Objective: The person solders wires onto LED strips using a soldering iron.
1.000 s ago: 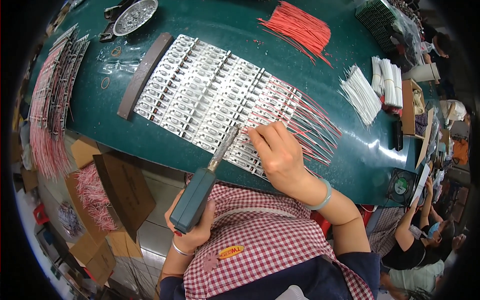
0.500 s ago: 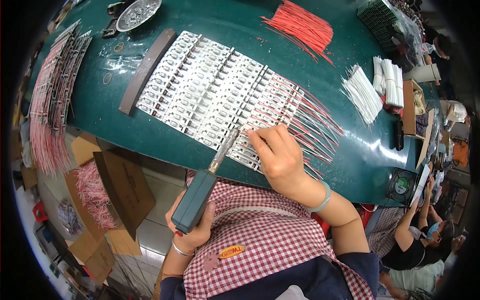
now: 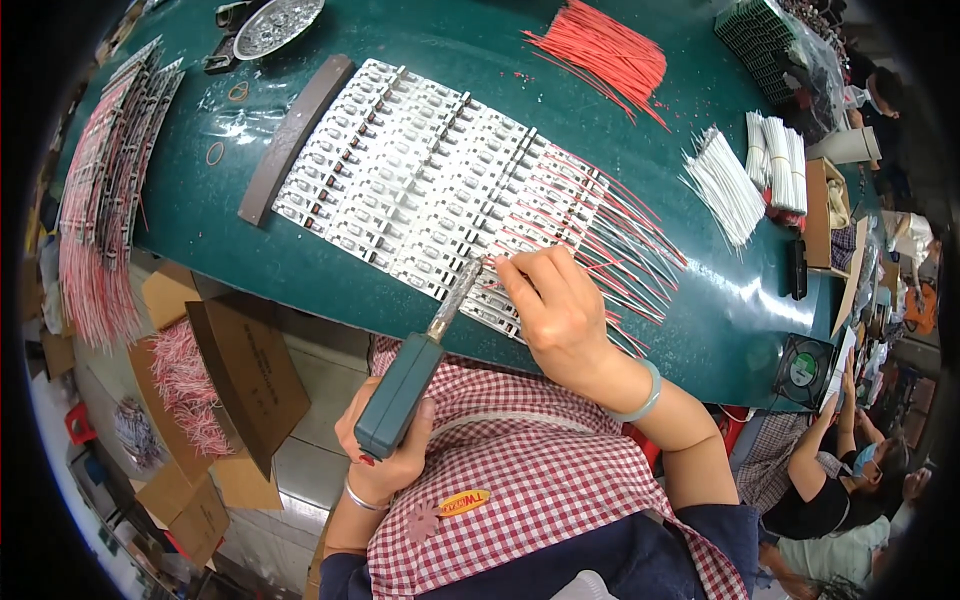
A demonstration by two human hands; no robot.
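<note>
My left hand (image 3: 388,481) is wrapped around the dark green handle of a soldering gun (image 3: 400,396), its metal tip slanting up to a panel of small white circuit boards (image 3: 425,165). Close to that tip, my right hand (image 3: 562,318) has thumb and forefinger pinched together over the panel. A thin wire appears to be in this pinch, mostly hidden by the fingers. Red and white wires (image 3: 640,262) fan out from the panel's right-hand columns, some passing behind my right hand. A dark bar (image 3: 296,140) lies along the panel's left edge.
Loose red wires (image 3: 602,55) and white wires (image 3: 722,188) lie across the green table (image 3: 215,235). Wired panels (image 3: 110,200) hang over its left edge, near an open carton (image 3: 250,385). A metal dish (image 3: 278,28) sits far left, a small fan (image 3: 806,370) right. Another person (image 3: 830,490) works at right.
The soldering gun's handle has shifted slightly up and right with my left hand, its tip staying at nearly the same place. My right hand has barely moved.
</note>
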